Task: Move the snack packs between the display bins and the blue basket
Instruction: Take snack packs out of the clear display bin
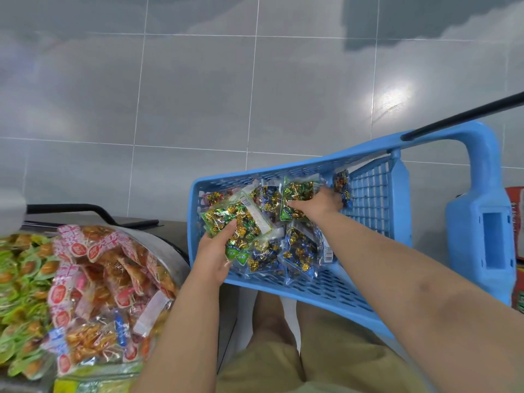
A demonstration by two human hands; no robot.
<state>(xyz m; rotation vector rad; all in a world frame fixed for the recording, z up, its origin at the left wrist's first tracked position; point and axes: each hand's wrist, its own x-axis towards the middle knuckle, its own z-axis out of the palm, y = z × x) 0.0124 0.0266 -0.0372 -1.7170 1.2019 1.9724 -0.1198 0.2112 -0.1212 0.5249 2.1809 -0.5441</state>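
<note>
Both bare forearms reach into the blue basket (pixel 312 287). The left hand (pixel 217 259), at its near-left corner, grips a green snack pack (pixel 235 221); the right hand (pixel 320 204), deeper in, curls over a second green pack (pixel 297 195).

Blue basket (pixel 283 282), green-and-gold snack packs (pixel 235 219)

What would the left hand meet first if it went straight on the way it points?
The left hand would probably meet the pink pack beyond the green pack it grips, then the basket wall; depth is unclear.
</note>
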